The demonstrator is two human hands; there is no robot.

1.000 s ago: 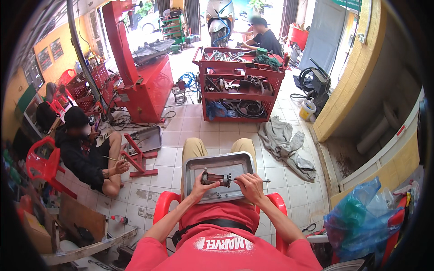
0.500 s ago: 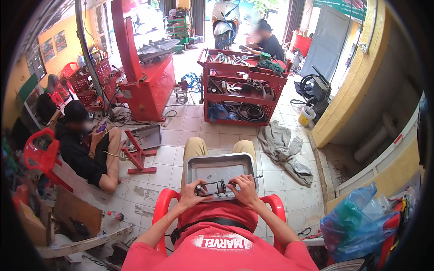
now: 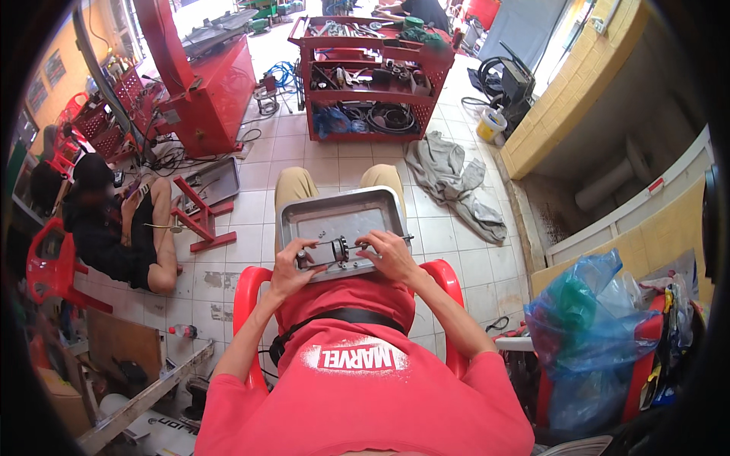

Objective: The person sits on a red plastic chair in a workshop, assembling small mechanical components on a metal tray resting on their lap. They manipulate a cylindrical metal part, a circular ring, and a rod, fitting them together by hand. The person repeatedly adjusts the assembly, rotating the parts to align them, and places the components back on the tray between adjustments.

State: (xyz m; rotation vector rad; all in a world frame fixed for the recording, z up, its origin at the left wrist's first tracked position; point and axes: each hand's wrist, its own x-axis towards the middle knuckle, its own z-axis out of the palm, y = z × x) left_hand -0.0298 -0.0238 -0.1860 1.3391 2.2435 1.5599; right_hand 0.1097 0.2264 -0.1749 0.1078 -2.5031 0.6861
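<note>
Both hands grip one small dark metal shaft assembly [image 3: 332, 251] over the grey metal tray [image 3: 342, 216] on my lap: left hand [image 3: 291, 267] pinching its end, right hand [image 3: 389, 254] closed around the other. I judge it rigid, dense, oily; hold the ends.

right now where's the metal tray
In the head view the grey metal tray rests on the seated person's lap, centre frame, just beyond both hands, in front of the red tool cart.

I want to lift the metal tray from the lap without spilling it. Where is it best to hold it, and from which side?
Probably by the two short side rims of the metal tray, one from each side. It lies flat across the thighs, and its raised rims are bare there. The left hand and right hand now hold a small metal part over its near edge, so the near rim is covered.
</note>
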